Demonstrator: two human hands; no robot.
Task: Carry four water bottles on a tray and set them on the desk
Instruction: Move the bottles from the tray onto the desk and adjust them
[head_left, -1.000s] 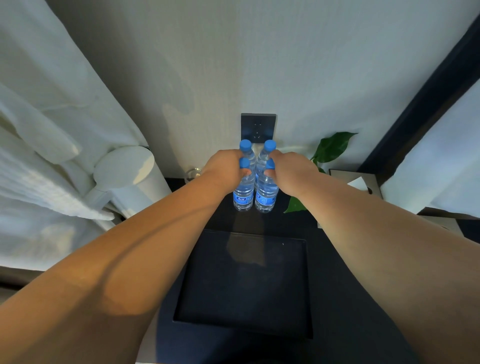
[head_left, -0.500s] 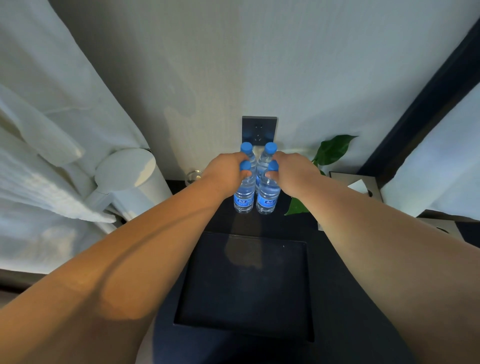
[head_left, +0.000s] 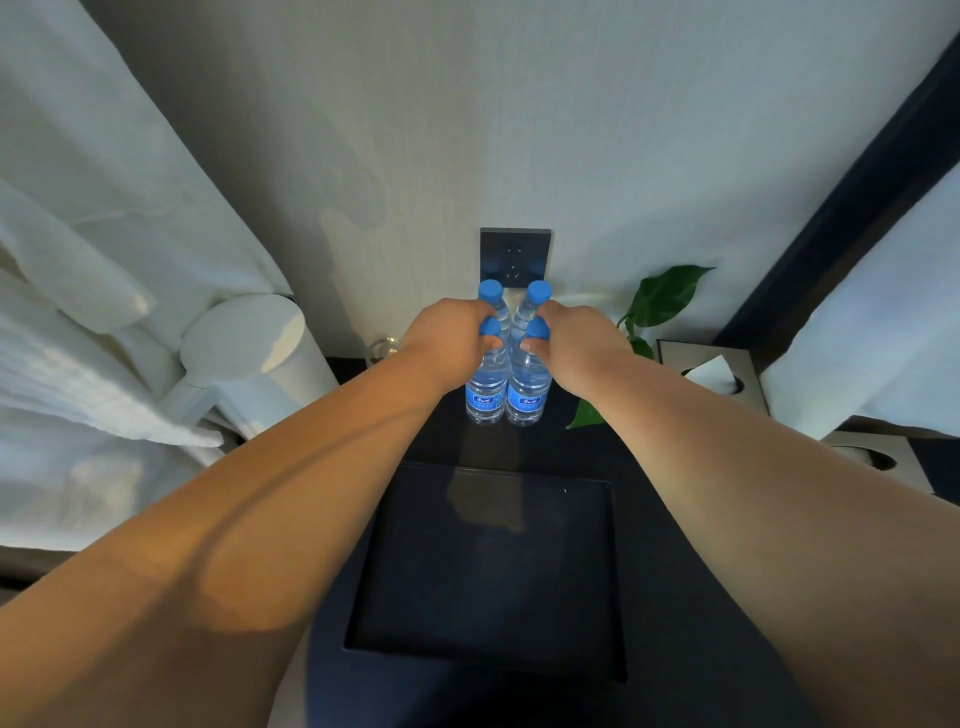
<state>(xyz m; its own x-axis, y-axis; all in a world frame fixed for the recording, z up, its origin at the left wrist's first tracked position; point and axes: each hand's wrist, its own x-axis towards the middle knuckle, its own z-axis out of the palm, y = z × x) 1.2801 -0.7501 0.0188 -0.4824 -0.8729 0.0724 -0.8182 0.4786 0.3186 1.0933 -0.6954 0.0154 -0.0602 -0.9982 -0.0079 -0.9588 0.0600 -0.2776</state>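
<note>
Several clear water bottles with blue caps and blue labels stand bunched together near the wall. My left hand (head_left: 447, 338) grips the necks of the left pair of bottles (head_left: 485, 387). My right hand (head_left: 576, 340) grips the necks of the right pair of bottles (head_left: 527, 389). Their bases hang just above or at the dark desk (head_left: 670, 519); I cannot tell which. A dark rectangular tray (head_left: 488, 566) lies empty on the desk, nearer to me than the bottles.
A white kettle (head_left: 249, 358) stands at the left, with white curtains (head_left: 78, 312) beside it. A black wall socket (head_left: 514, 257) is behind the bottles. A green plant (head_left: 660, 296) and a tissue box (head_left: 711, 374) sit at the right.
The bottles and both hands have come slightly down and toward me, away from the wall socket. Both grips are unchanged.
</note>
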